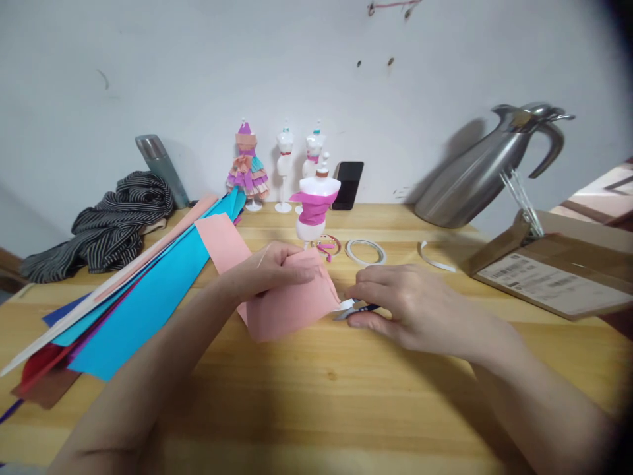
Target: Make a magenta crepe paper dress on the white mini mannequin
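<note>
My left hand (281,267) pinches a sheet of pink crepe paper (291,313) near its upper edge, thumb on top. The paper trails back to the left in a long strip. In my right hand (390,297) is a small pair of scissors (350,309), its blades pointing left at the paper's right corner. Whether the blades bite into the paper I cannot tell. Just behind the hands stands a small white mannequin (310,231) wrapped in magenta paper (317,208), with a brown band at its neck.
Coloured paper sheets (148,310) fan out at left beside a striped cloth (113,211) and a flask (161,168). Behind stand a dressed mannequin (247,161), two white ones and a phone (348,185). A tape roll (366,252), steel jug (469,171) and cardboard box (558,270) lie rightward.
</note>
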A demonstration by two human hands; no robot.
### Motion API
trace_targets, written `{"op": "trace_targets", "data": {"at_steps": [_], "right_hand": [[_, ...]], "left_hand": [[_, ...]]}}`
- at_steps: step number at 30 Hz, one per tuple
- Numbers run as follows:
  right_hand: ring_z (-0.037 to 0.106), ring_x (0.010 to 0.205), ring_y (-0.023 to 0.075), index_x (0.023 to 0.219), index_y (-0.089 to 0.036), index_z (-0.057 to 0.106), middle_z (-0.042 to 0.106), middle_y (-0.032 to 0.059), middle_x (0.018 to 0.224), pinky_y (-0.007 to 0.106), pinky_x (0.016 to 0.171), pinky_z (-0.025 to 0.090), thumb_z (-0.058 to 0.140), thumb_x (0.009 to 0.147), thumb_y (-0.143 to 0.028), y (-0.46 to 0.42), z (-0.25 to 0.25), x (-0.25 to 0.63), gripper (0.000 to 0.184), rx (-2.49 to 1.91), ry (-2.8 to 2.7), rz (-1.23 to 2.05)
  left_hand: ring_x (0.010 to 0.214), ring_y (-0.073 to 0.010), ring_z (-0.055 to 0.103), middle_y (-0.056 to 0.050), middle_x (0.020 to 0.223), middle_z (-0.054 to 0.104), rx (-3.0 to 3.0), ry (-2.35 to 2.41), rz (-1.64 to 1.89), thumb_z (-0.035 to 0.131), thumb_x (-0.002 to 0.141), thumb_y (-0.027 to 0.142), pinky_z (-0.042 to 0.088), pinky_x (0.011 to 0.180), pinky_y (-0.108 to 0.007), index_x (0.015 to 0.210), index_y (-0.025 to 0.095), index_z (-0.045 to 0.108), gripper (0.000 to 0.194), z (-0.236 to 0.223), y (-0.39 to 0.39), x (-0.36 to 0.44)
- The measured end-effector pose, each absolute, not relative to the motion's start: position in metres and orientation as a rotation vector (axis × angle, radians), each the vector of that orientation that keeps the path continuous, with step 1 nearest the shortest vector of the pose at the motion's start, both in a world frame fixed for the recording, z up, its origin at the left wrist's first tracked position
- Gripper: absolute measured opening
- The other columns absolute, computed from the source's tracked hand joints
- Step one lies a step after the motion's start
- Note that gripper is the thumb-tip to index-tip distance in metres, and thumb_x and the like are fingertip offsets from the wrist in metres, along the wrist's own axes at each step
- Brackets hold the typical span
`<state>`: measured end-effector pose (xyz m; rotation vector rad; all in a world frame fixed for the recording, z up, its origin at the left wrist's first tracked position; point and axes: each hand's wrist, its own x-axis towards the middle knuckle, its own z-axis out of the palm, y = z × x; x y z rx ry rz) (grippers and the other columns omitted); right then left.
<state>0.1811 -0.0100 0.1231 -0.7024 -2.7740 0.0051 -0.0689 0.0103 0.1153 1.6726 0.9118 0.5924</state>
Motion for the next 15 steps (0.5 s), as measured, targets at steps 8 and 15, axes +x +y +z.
{"op": "trace_targets", "data": {"at_steps": [8,15], "right_hand": [[0.06,0.069,0.0183,0.095,-0.018,0.066,0.067,0.0059,0.081,0.029,0.062,0.04,0.063,0.082,-0.032,-0.004,0.136,0.197,0.02,-0.899,-2.729,0.405],[0.047,0.06,0.0117,0.075,-0.02,0.048,0.048,-0.0032,0.066,0.025,0.055,0.037,0.067,0.072,-0.037,-0.004,0.116,0.164,0.026,-1.033,-2.152,1.023]], "left_hand": [[0.056,-0.0077,0.031,0.005,0.063,0.034,1.693,0.931,0.558,0.065,0.077,0.051,0.019,0.046,-0.021,0.072,0.017,0.049,0.037,0.116,0.01,-0.071],[0.059,-0.0078,0.03,0.006,0.061,0.031,1.889,0.92,0.489,0.067,0.072,0.045,0.021,0.051,-0.022,0.062,0.018,0.038,0.042,0.117,0.003,-0.05]]}}
